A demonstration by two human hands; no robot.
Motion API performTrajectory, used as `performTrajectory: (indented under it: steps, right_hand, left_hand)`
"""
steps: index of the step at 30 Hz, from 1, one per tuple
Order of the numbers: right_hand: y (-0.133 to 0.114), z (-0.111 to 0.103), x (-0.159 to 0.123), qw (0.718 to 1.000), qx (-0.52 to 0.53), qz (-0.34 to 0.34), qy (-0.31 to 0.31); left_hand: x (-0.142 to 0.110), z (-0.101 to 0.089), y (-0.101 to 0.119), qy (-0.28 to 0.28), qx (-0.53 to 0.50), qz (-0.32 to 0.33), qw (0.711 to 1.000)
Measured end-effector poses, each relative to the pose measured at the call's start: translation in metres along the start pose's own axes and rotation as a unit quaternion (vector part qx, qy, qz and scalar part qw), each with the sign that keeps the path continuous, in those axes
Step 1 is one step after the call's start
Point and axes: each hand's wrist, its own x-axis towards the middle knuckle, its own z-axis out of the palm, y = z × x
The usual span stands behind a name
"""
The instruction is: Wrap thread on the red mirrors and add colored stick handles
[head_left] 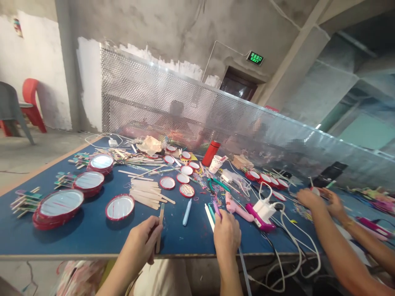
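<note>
In our left hand [141,240], grasped: one wooden stick [162,209], near edge of the blue table [92,238]. In our right hand [227,233], clasped: one purple tool [217,209], left of a pink glue gun [239,209]. Beyond the left hand we find loose sticks [145,191]; farther left, red-rimmed discs [120,206].

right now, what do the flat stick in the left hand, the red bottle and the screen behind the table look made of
Flat stick in the left hand: probably wood, matte, with a dull brown lower part. Red bottle: perhaps painted metal, from its smooth colour, though plastic is possible. Screen: likely bare metal, silvery with bright glints and small holes all over.
</note>
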Motion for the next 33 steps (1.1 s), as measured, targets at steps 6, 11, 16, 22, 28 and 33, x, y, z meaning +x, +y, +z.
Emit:
performTrajectory:
  steps: [6,11,16,22,28,33]
  right_hand:
    - [-0.016,-0.011,-0.004,0.958,0.268,0.099,0.021]
    - [-0.057,-0.02,-0.028,0.857,0.483,0.13,-0.12]
    - [-0.088,-0.017,-0.049,0.66,0.687,0.119,-0.28]
    - [-0.104,-0.01,-0.06,0.795,0.57,0.09,-0.187]
    - [-0.114,-0.005,-0.075,0.776,0.607,0.029,-0.167]
    - [-0.112,-0.005,-0.084,0.785,0.59,0.083,-0.169]
  left_hand:
    - [0.001,0.005,-0.006,0.027,0.034,-0.004,0.999]
    - [0.003,0.004,-0.005,0.007,0.053,-0.021,0.998]
    - [0.003,0.001,0.001,-0.01,0.05,-0.039,0.998]
    - [-0.001,0.002,0.007,-0.005,0.054,-0.044,0.998]
    - [-0.002,0.004,0.007,0.034,0.078,-0.029,0.996]
    - [-0.004,0.004,0.01,0.037,0.11,-0.03,0.993]
